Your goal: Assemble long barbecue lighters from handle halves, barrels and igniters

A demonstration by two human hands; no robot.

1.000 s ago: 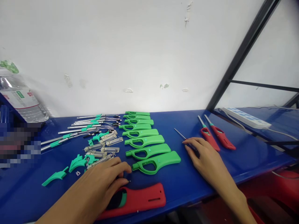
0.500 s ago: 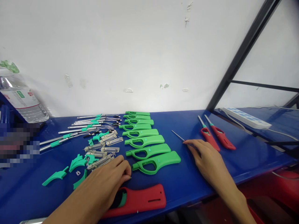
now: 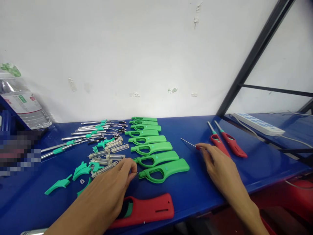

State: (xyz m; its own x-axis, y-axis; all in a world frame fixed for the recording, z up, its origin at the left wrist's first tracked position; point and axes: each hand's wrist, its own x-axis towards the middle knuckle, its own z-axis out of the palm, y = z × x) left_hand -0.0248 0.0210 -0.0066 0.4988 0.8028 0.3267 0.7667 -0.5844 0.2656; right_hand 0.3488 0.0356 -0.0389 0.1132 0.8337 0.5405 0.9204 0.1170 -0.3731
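Observation:
My right hand (image 3: 217,166) grips a small screwdriver (image 3: 188,142) by its red end, most of which my fingers hide. Its thin metal shaft points left across the blue table. My left hand (image 3: 114,182) is closed in a pinch near the nozzle end of the closest green lighter casing (image 3: 174,167); whatever it may hold is too small to make out. Below that hand lies a red lighter (image 3: 154,209), partly covered by my forearm. A row of green lighter casings (image 3: 156,148) stretches back towards the wall.
Clear fuel tanks (image 3: 115,157), teal triggers (image 3: 58,185) and metal lighter tubes (image 3: 58,150) lie at the left. Two red lighters (image 3: 233,145) rest at the right, near a power strip (image 3: 259,124). A water bottle (image 3: 24,104) stands far left, and a black frame (image 3: 244,71) leans right.
My right hand has shifted slightly, with more of the screwdriver's red handle showing. My left hand has risen a little towards the green casings. The laid-out parts have stayed put.

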